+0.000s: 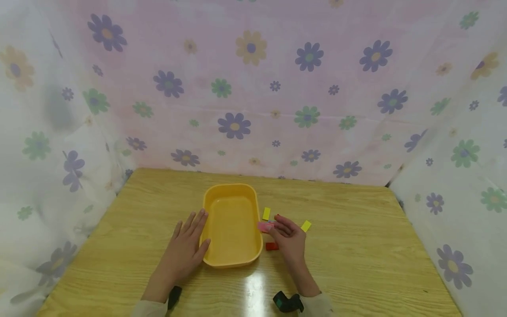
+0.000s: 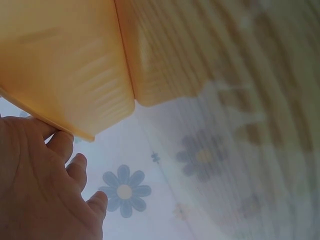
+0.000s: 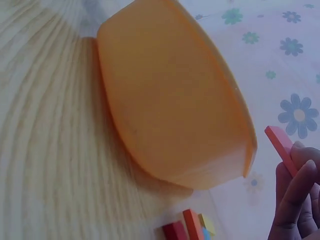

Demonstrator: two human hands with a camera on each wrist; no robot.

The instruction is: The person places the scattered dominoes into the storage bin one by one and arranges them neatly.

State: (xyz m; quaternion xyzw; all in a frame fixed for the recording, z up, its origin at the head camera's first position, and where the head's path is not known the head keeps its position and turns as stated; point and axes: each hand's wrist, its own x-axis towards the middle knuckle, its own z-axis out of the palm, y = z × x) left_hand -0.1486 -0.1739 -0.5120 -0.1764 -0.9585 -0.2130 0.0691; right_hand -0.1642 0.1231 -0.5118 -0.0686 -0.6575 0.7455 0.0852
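A yellow plastic basin (image 1: 231,260) stands on the wooden table, its inside bare. My left hand (image 1: 184,246) rests on its left rim with relaxed fingers, the thumb lying over the edge. In the left wrist view the fingertips (image 2: 62,140) touch the rim from outside. My right hand (image 1: 292,240) pinches a flat pink block (image 3: 281,147) between thumb and fingers. That block is raised beside the basin's right rim. Below and around the right hand lie a red block (image 1: 271,246), a yellow block (image 1: 266,214) and another yellow block (image 1: 306,226).
The right wrist view shows a dark red block (image 3: 174,231), an orange-red block (image 3: 192,225) and part of a blue block (image 3: 205,233) near the basin's foot. A flowered cloth (image 1: 253,88) encloses the table (image 1: 356,246) at the back and both sides.
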